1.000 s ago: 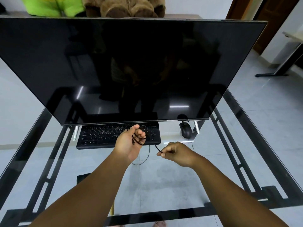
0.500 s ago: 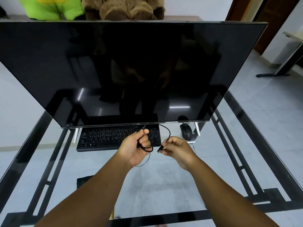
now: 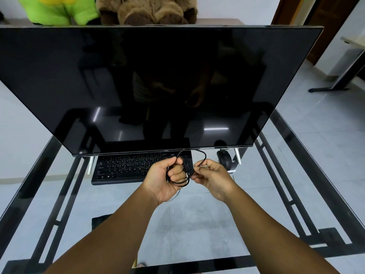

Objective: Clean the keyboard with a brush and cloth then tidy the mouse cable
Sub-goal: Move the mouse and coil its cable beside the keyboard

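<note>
Our left hand [image 3: 165, 179] has its grip curled around coils of the black cable [image 3: 201, 154], and our right hand [image 3: 212, 177] pinches the cable just beside it, above the glass surface [image 3: 197, 224], before the screen [image 3: 150, 86], keyboard [image 3: 126, 168] and mouse [image 3: 224, 159].

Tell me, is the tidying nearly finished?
Nearly, it seems. No brush or cloth is in view, so cleaning the keyboard looks over. The left hand holds cable loops; the right hand pinches the loose end. Left: finish coiling and set it by the mouse.
</note>
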The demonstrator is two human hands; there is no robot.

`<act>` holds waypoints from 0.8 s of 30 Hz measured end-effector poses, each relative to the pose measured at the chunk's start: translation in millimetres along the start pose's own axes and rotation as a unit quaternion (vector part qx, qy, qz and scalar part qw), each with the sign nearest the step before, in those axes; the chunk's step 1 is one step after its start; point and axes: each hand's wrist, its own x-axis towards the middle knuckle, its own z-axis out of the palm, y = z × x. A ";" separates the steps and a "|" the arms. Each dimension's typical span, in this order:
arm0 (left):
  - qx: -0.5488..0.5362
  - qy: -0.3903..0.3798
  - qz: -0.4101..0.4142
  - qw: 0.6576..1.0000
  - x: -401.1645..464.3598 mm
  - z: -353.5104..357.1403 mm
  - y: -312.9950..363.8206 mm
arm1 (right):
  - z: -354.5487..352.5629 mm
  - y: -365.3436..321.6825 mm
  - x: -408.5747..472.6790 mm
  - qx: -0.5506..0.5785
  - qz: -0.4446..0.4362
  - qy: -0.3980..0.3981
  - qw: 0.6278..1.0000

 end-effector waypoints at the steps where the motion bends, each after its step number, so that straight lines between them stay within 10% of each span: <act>1: 0.000 0.000 0.001 1.000 0.2 0.0 0.5 | -0.1 -0.1 -0.4 0.004 0.004 -0.006 1.000; 12: 0.119 0.097 0.058 0.986 1.8 1.1 -1.7 | -2.2 -6.2 -5.1 0.035 0.031 -0.015 0.999; 24: 0.418 0.189 0.112 0.881 -2.7 6.1 -0.2 | -9.6 -9.6 -4.3 -0.041 0.024 -0.043 0.998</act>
